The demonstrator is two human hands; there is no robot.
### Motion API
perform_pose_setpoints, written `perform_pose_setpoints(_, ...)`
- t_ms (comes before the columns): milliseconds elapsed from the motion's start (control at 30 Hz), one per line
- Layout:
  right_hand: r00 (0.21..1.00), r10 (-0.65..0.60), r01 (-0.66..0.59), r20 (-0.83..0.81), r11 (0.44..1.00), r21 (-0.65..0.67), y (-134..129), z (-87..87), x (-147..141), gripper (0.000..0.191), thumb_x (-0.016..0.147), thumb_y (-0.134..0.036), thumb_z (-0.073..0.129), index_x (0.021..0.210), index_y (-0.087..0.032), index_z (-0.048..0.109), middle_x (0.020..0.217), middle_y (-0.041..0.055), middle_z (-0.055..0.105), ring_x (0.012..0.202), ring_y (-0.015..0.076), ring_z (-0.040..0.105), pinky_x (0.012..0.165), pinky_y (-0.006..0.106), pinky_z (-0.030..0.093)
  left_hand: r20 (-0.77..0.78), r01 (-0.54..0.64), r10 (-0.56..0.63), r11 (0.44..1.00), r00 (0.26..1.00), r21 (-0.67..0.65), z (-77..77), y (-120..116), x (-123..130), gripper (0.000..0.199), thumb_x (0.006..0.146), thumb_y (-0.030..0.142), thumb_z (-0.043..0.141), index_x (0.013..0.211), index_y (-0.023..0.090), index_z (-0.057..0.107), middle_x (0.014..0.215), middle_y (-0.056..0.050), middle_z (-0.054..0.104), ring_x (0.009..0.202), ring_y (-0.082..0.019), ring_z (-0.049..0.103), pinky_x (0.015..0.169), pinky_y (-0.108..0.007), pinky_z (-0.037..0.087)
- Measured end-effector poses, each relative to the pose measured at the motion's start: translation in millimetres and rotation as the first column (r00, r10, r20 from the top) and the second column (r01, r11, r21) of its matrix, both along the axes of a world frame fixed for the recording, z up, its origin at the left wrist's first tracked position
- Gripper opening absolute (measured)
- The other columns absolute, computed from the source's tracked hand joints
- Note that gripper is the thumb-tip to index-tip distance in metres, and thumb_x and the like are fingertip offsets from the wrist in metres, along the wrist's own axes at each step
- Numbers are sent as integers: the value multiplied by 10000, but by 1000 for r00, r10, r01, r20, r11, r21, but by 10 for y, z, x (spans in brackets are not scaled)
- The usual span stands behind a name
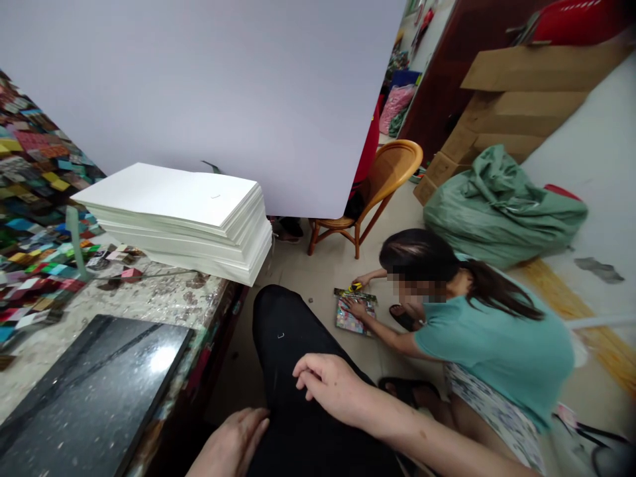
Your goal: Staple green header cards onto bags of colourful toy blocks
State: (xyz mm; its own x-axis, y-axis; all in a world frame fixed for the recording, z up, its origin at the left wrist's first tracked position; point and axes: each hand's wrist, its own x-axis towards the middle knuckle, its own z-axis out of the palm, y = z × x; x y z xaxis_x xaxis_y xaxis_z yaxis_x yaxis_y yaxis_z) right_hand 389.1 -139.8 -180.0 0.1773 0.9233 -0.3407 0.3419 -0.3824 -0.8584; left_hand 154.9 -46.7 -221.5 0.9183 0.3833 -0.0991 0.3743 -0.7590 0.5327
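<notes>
Hands rest on the wearer's own lap: the right hand lies palm down on the black trouser leg, fingers loosely curled and holding nothing, while the left hand sits lower on the inner side of the same thigh, fingers together and relaxed, also empty. The two hands are near each other but apart.

To the left stands a worn, stained worktable. On it sits a tall stack of white paper sheets, its corner hanging over the table's edge, and nearer the wearer lies a glossy black stone slab. Heaps of small coloured cards cover the far left of the table. A large pale grey board fills the upper part of the view.

On the floor to the right a co-worker in a teal shirt crouches, one hand pressed on a shiny patterned sheet and the other holding a small yellow tool at its top edge. Behind them stand a wooden chair, a stuffed green sack and flattened cardboard boxes.
</notes>
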Motion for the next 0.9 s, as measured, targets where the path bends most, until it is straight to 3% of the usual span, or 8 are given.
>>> perform_pose_setpoints(333,1000,-19,19,5,1000,5,-17,16,-20,244,810,-140,401,890,-203,623,788,-11,677,599,88,618,562,187,424,84,-44,42,999,996,17,245,-27,178,243,881,295,453,1003,223,650,928,-21,715,831,-136,681,752,-153,537)
perform_pose_setpoints(900,1000,-14,14,17,1000,6,-15,10,-29,237,806,-134,410,880,-204,624,778,-15,677,586,83,611,557,187,416,82,-19,11,996,997,93,261,-31,127,247,877,274,449,1011,205,645,946,-24,713,844,-141,679,761,-168,542)
